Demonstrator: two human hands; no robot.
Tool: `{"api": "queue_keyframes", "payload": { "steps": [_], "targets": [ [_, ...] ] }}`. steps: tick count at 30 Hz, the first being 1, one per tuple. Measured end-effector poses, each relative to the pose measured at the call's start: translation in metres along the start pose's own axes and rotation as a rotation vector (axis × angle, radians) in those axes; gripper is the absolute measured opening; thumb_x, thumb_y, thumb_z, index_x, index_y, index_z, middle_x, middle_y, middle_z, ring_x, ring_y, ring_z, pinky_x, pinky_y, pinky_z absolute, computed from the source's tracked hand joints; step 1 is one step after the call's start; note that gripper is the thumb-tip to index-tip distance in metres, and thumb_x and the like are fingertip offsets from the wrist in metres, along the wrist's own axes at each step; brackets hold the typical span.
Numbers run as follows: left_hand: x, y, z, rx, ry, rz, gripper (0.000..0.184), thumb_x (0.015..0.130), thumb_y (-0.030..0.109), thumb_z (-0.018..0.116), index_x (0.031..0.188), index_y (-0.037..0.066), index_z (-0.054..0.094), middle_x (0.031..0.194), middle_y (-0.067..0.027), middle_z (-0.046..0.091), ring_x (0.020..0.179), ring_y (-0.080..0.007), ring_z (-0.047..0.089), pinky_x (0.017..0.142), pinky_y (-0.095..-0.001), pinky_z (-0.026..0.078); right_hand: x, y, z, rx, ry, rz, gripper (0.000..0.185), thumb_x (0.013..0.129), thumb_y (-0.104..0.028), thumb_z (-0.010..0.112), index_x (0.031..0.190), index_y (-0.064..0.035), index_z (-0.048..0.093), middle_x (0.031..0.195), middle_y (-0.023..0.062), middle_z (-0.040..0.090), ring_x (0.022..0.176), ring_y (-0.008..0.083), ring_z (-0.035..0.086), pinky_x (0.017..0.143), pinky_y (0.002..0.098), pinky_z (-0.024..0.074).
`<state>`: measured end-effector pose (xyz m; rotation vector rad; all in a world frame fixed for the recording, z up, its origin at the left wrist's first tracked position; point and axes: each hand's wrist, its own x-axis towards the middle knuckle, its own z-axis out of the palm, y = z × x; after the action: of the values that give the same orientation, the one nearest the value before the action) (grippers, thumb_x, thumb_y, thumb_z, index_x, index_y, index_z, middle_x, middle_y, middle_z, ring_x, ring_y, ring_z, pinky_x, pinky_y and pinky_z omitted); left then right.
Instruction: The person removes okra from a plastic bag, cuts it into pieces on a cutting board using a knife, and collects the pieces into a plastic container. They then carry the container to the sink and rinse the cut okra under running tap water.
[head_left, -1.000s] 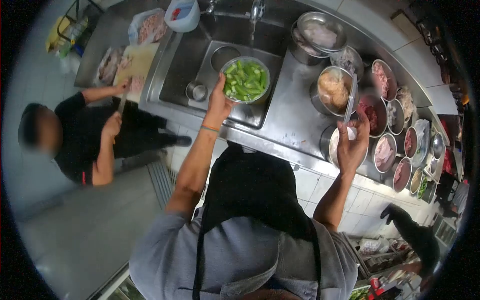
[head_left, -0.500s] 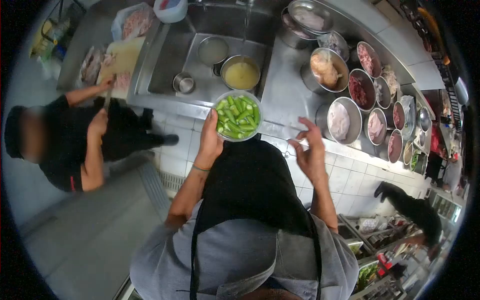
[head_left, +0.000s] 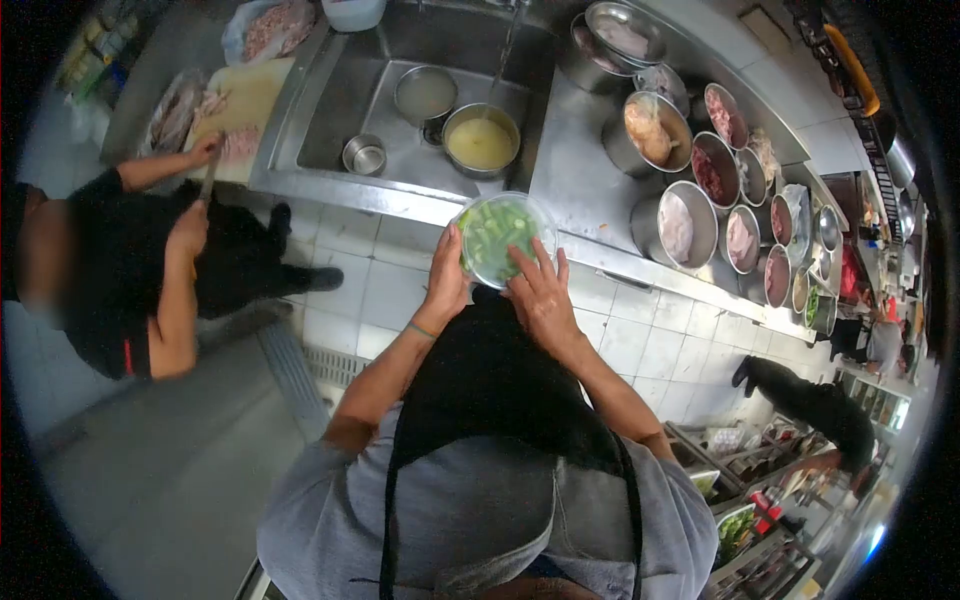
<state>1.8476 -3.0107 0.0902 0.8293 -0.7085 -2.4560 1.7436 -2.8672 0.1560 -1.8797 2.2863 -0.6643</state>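
In front of my apron is a round clear plastic container [head_left: 466, 262] of cut green vegetable pieces that look like okra. My left hand [head_left: 447, 275] is wrapped around its left side. A clear lid [head_left: 510, 212] lies over the top, blurring the pieces beneath. My right hand [head_left: 545, 300] grips the lid's near right edge, its fingers spread across the top and the thumb near the rim. Whether the lid is fully seated I cannot tell.
Beyond the container is a steel sink [head_left: 330, 130] with a pot of yellowish liquid [head_left: 482, 143] under running water. Metal pots of meat [head_left: 675, 228] crowd the right counter. At left, a co-worker [head_left: 110, 260] holds a knife over a cutting board [head_left: 255, 95].
My right hand has come in from the right and brought the clear lid onto the container. The container has shifted slightly right and now sits between both hands.
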Motion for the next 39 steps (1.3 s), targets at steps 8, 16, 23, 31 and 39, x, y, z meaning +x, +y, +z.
{"api": "queue_keyframes", "payload": {
  "steps": [8, 16, 23, 31, 39],
  "targets": [
    [-0.001, -0.004, -0.002, -0.026, -0.004, 0.017, 0.064, 0.104, 0.055, 0.032, 0.143, 0.005, 0.04, 0.14, -0.0091, 0.051, 0.129, -0.0203, 0.048, 0.108, -0.0382, 0.038, 0.005, -0.012, 0.007, 0.013, 0.058, 0.053, 0.025, 0.073, -0.01, 0.079, 0.087, -0.0044, 0.06, 0.141, 0.0131, 0.049, 0.138, 0.0413, 0.038, 0.104, 0.071, 0.0281],
    [0.0, -0.005, -0.001, -0.034, -0.012, 0.03, 0.068, 0.103, 0.058, 0.024, 0.141, 0.005, 0.043, 0.139, -0.0098, 0.052, 0.129, -0.0218, 0.048, 0.11, -0.038, 0.036, 0.007, -0.019, 0.016, -0.033, 0.068, 0.047, 0.022, 0.073, -0.01, 0.08, 0.086, -0.005, 0.064, 0.14, 0.0119, 0.05, 0.138, 0.0395, 0.039, 0.101, 0.0703, 0.0308],
    [-0.004, -0.003, -0.005, -0.027, -0.024, 0.035, 0.053, 0.103, 0.04, 0.043, 0.142, 0.004, 0.04, 0.135, -0.0124, 0.052, 0.126, -0.0233, 0.049, 0.106, -0.0385, 0.04, 0.012, -0.019, 0.022, 0.011, 0.081, 0.061, 0.021, 0.072, -0.01, 0.08, 0.085, -0.0056, 0.064, 0.139, 0.012, 0.052, 0.138, 0.039, 0.038, 0.1, 0.0705, 0.03],
    [-0.007, 0.005, -0.001, 0.042, 0.0, 0.049, 0.05, 0.098, 0.016, 0.058, 0.141, -0.001, 0.037, 0.133, -0.0126, 0.052, 0.121, -0.0212, 0.053, 0.102, -0.0364, 0.045, 0.004, -0.016, 0.003, 0.864, 0.278, 0.658, 0.092, 0.074, -0.015, 0.086, 0.147, -0.0094, 0.03, 0.152, 0.0296, 0.025, 0.14, 0.0386, 0.033, 0.112, 0.0463, 0.0331],
    [-0.009, 0.037, 0.025, 0.002, -0.144, -0.022, 0.051, 0.099, 0.018, 0.058, 0.141, -0.001, 0.038, 0.134, -0.0133, 0.053, 0.124, -0.0225, 0.052, 0.104, -0.0384, 0.044, 0.022, -0.002, 0.002, 1.638, 0.245, 0.649, 0.107, 0.073, 0.008, 0.078, 0.156, -0.0087, 0.012, 0.155, 0.0116, 0.03, 0.14, 0.0236, 0.034, 0.116, 0.041, 0.0325]
  ]
}}
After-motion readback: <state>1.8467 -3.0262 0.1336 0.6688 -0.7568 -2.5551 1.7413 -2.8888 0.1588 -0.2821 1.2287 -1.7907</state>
